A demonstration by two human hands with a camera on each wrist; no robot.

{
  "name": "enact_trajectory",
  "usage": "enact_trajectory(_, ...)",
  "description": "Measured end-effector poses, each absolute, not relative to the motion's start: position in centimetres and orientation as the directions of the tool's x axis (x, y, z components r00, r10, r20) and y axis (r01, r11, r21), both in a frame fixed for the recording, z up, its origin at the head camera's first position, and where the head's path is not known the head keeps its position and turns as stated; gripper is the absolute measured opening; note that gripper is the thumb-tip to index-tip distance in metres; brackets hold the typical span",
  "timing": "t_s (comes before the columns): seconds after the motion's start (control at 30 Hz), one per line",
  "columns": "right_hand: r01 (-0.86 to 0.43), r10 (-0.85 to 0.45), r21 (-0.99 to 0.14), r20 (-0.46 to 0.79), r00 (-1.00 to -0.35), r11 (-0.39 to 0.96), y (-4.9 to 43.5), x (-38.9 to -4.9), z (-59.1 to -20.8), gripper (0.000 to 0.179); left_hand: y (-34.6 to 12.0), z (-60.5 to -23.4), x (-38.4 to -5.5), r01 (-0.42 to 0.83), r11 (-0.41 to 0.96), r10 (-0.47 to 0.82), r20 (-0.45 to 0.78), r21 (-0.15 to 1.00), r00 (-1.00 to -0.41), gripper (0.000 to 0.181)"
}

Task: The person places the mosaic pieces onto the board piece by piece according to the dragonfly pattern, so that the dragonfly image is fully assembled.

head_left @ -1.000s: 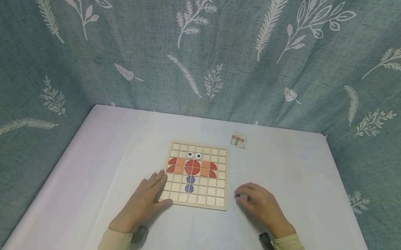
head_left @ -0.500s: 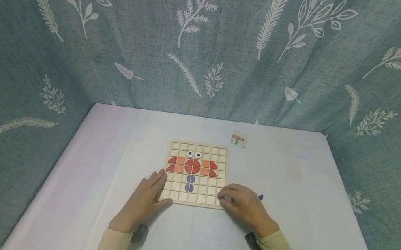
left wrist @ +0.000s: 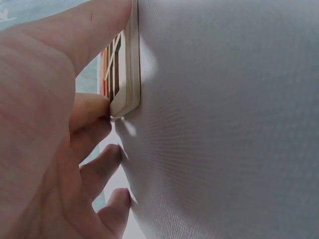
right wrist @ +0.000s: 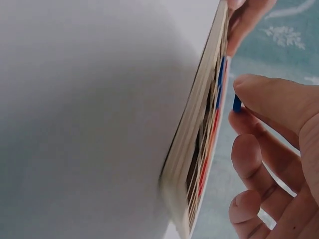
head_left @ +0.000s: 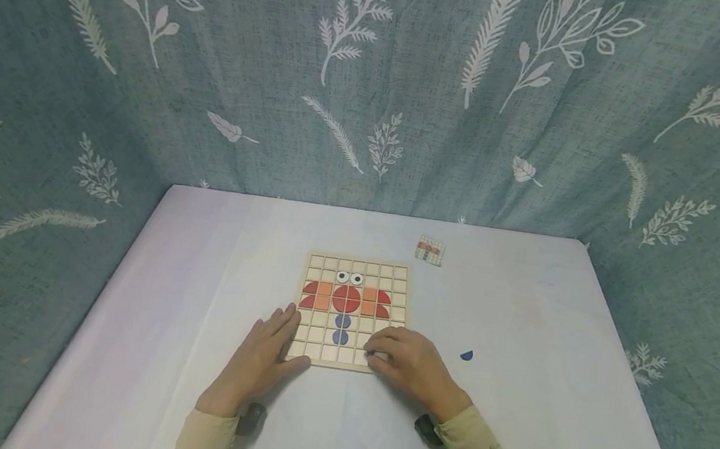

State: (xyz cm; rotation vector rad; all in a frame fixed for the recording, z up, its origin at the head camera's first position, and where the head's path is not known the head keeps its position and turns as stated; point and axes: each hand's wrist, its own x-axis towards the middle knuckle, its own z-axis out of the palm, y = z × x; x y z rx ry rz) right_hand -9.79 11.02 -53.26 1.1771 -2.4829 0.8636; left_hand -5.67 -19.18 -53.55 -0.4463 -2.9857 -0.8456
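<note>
A wooden grid board (head_left: 313, 352) lies on the table, with red, orange and blue pieces and two eye discs set in its cells. My left hand (head_left: 258, 360) rests along the board's lower left corner, fingers extended, thumb at the front edge. My right hand (head_left: 407, 365) is over the board's lower right part. Between its thumb and index finger it pinches a small blue piece (right wrist: 237, 103), mostly hidden by the fingers. In the right wrist view the piece is held just off the board's face. A blue half-round piece (head_left: 467, 355) lies on the table to the right.
Behind the board's upper right corner lies a small picture card (head_left: 430, 250) with a gridded pattern. The white table (head_left: 213, 238) is bordered at the back and sides by a leaf-patterned teal curtain (head_left: 262, 148).
Carrying the small blue piece, my right hand has moved left from the table to above the board. This uncovers the blue half-round piece on the table. The left hand stays in place.
</note>
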Motion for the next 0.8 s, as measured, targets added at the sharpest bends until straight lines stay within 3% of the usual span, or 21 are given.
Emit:
enact_trajectory(0.3, -0.775, -0.62, -0.366, 0.465, -0.632, 0.515, 8.6, -9.6, -53.1, 0.016, -19.1, -53.6, -5.8, 0.261, 0.823, 0.261, 0.071, 0.505, -0.963, 0.082)
enact_trajectory(0.8, -0.768, -0.676, -0.297, 0.363, -0.641, 0.568, 7.5, -9.6, -53.5, 0.006, -19.1, -53.7, -5.7, 0.257, 0.82, 0.258, 0.071, 0.511, -0.963, 0.083)
